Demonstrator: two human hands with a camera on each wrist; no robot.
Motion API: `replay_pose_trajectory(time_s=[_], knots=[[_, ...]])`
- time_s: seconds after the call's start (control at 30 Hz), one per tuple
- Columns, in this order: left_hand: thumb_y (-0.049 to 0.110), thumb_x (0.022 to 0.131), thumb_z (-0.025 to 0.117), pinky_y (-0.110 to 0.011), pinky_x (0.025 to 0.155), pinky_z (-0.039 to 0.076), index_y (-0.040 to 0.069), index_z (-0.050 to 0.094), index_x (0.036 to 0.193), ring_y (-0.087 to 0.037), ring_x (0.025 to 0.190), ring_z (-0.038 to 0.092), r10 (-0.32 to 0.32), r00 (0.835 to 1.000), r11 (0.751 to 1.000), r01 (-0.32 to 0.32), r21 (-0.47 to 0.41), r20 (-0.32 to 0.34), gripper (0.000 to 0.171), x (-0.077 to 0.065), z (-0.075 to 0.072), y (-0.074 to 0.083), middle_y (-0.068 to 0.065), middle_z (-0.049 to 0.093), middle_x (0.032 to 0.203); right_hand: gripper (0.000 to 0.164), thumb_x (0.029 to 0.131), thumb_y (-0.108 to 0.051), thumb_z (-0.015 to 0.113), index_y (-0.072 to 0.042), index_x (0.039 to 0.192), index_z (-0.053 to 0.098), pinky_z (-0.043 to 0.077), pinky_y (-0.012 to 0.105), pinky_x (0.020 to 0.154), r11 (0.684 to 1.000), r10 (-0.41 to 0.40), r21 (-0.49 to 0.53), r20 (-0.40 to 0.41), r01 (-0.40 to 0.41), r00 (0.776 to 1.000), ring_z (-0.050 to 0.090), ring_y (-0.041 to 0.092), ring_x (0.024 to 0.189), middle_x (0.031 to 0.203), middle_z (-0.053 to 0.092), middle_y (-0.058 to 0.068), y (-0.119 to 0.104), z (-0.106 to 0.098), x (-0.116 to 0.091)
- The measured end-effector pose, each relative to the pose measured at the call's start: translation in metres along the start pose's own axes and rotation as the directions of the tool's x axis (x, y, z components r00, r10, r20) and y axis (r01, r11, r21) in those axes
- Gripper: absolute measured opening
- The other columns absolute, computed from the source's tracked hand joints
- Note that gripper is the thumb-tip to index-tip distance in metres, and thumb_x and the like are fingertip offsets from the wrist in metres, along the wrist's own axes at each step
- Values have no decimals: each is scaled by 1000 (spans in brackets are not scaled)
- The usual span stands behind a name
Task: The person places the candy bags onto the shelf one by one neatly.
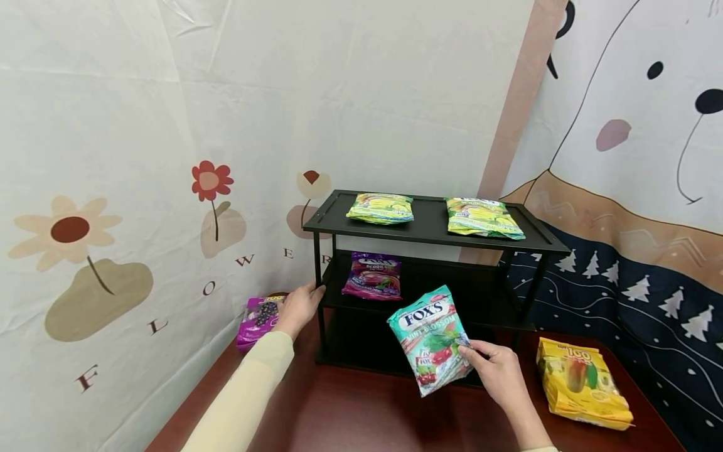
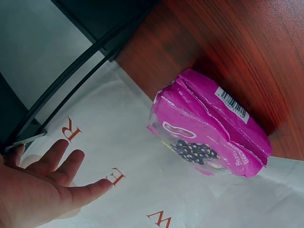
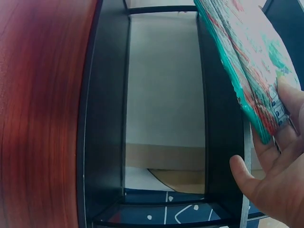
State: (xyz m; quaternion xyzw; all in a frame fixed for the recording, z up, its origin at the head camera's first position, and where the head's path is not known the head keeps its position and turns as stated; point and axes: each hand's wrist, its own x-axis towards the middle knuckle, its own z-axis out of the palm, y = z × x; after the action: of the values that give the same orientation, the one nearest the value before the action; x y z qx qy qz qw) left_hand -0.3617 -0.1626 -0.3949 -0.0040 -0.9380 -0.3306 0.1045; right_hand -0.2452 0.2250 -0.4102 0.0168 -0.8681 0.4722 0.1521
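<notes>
My right hand (image 1: 499,370) pinches the lower right edge of a teal Fox's Mint Blossom candy bag (image 1: 426,339), thumb in front. The bag tilts in the air before the lower tiers of a black three-tier shelf (image 1: 423,233). In the right wrist view, the same candy bag (image 3: 251,61) shows its teal side edge. My left hand (image 1: 299,309) touches the left end of the shelf at the middle tier; three of its fingers stretch out in the left wrist view. A purple Fox's Berries bag (image 1: 373,276) lies on the middle tier.
Two yellow-green candy bags (image 1: 381,208) lie on the top tier. A purple bag with dark berries pictured (image 2: 209,128) rests on the table left of the shelf. A yellow candy bag (image 1: 582,383) sits on the right. Printed cloth (image 1: 395,94) hangs behind the reddish-brown table (image 1: 350,408).
</notes>
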Motion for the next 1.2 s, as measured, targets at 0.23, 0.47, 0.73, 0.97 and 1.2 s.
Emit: replay_pose_trajectory(time_s=[0.23,0.47,0.73,0.97,1.2], knots=[[38,106,41,-75,106,13,12,48,148,-44,135,41,-2,1000,1000,2,-7,1,50,-1,-1,1,-18,51,144,37,94,-33,70,-4,116,74,52,27,81,998,66,-1,-74,-66,995,64,18,99,109,73,12,-3,-6,7],[38,106,41,-75,107,12,11,47,149,-44,136,40,-14,1000,1000,14,-3,7,51,-1,-2,2,-18,49,146,50,95,-42,66,0,122,70,49,24,82,993,119,29,-172,-116,978,60,26,108,119,68,20,-8,-12,12],[38,106,41,-75,107,12,11,47,149,-43,136,40,-19,1000,1000,19,-2,13,50,-1,-2,3,-18,50,145,46,98,-37,64,2,122,69,41,16,77,987,154,81,-292,-135,944,58,25,107,118,67,21,-11,-17,24],[37,107,41,-75,106,11,11,48,148,-43,136,40,-20,1000,1000,20,0,13,49,-1,-1,3,-17,50,145,44,98,-35,63,3,119,70,44,39,86,991,132,48,-382,-123,915,60,33,109,115,68,23,-12,-19,37],[38,107,40,-75,106,13,11,48,148,-43,136,41,-20,1000,1000,20,-9,5,50,-1,0,2,-17,52,144,44,102,-35,54,1,123,67,40,58,80,968,27,-223,-356,-113,934,59,48,99,116,66,27,-12,-20,47]])
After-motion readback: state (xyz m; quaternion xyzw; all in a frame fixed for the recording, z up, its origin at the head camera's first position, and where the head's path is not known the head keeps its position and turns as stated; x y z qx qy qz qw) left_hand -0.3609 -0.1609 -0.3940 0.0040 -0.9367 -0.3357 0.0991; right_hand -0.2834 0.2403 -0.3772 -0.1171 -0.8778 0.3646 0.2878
